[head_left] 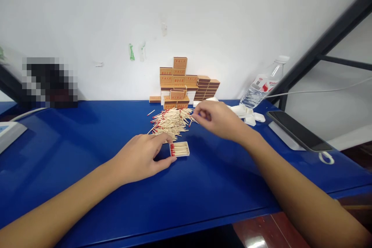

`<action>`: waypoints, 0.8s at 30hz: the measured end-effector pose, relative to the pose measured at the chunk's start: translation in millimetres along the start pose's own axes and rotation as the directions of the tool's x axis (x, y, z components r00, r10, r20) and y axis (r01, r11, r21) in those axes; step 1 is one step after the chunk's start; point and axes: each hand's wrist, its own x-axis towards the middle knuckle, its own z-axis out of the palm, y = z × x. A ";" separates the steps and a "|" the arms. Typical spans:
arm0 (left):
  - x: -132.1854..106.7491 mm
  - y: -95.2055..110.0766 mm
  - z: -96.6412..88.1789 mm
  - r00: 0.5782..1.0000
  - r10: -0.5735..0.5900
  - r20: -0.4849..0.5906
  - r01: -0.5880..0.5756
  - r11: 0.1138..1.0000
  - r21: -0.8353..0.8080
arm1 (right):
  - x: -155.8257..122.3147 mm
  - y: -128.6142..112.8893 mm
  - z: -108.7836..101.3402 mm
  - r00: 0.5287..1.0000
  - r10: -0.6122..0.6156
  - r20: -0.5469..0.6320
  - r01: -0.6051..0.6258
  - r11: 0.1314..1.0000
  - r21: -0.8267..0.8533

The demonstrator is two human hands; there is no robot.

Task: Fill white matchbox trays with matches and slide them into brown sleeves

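Note:
A small white matchbox tray filled with red-tipped matches lies on the blue table. My left hand rests beside it, thumb and forefinger touching its left end. Behind the tray is a loose pile of matches. My right hand hovers at the pile's right edge, fingers pinched together on a match or two. A stack of orange-brown matchboxes stands against the white wall.
Empty white trays lie right of my right hand, with a plastic water bottle behind them. A phone rests on a stand at the right. A white device sits at the left edge.

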 end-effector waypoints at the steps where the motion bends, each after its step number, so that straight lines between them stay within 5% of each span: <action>1: 0.3 -0.4 0.7 1.000 -0.007 0.008 0.007 1.000 -0.011 | 2.3 10.9 0.3 0.997 0.056 -0.045 -0.058 0.997 -0.057; 6: 0.9 -2.2 1.7 0.998 -0.053 0.028 0.056 0.994 -0.096 | 7.0 41.1 14.9 0.981 0.187 0.049 -0.181 0.978 -0.105; 15: 0.5 -0.8 -0.2 0.999 -0.030 0.019 0.031 0.999 -0.028 | 4.3 40.7 25.6 0.948 0.256 0.191 -0.242 0.966 -0.093; 24: 0.2 -1.7 -0.5 0.999 0.000 0.043 0.000 1.000 0.012 | 6.0 45.9 11.4 0.978 -0.043 0.203 0.059 0.995 -0.076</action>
